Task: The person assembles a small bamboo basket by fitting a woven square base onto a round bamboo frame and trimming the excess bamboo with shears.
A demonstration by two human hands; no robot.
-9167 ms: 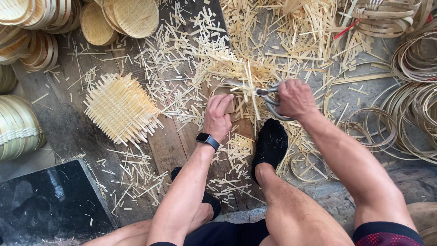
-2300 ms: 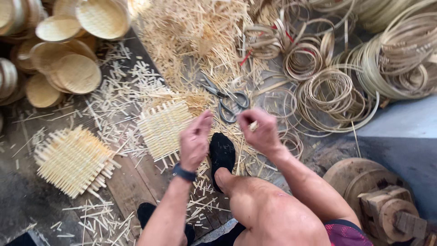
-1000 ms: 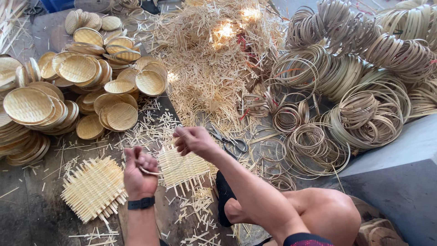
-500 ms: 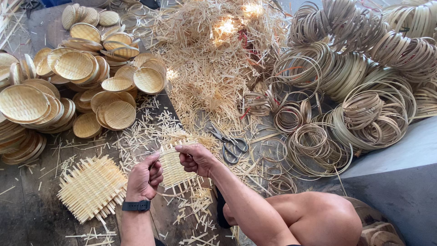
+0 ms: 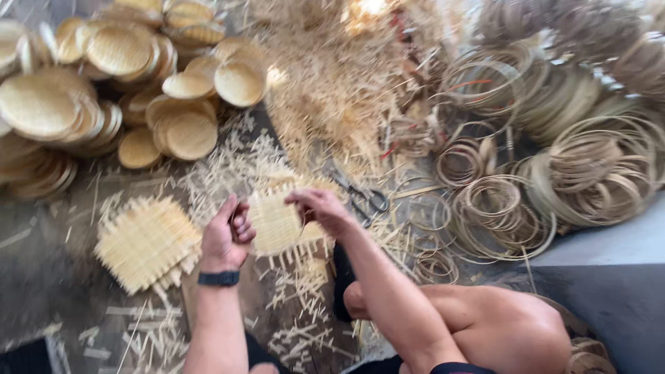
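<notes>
My left hand (image 5: 225, 241), with a black wristband, is curled in a pinch above the floor. My right hand (image 5: 320, 209) is pinched too, a short gap to its right. Both seem to grip a thin bamboo strip, but blur hides most of it. Under and between them lies a small square woven bamboo mat (image 5: 277, 223) with loose strip ends. A second, similar mat (image 5: 144, 242) lies left of my left hand. My bent leg and a black-shod foot (image 5: 341, 277) rest just below the right hand.
Scissors (image 5: 367, 199) lie right of the right hand. Stacks of round woven trays (image 5: 118, 76) fill the upper left. A heap of cut bamboo strips (image 5: 332, 83) is at top centre, and coils of bamboo hoops (image 5: 554, 159) lie at right. Offcuts litter the floor.
The view has moved in closer and blurred. Both hands sit slightly lower over the square mat, still pinched close together. A second ago the right hand was raised higher.
</notes>
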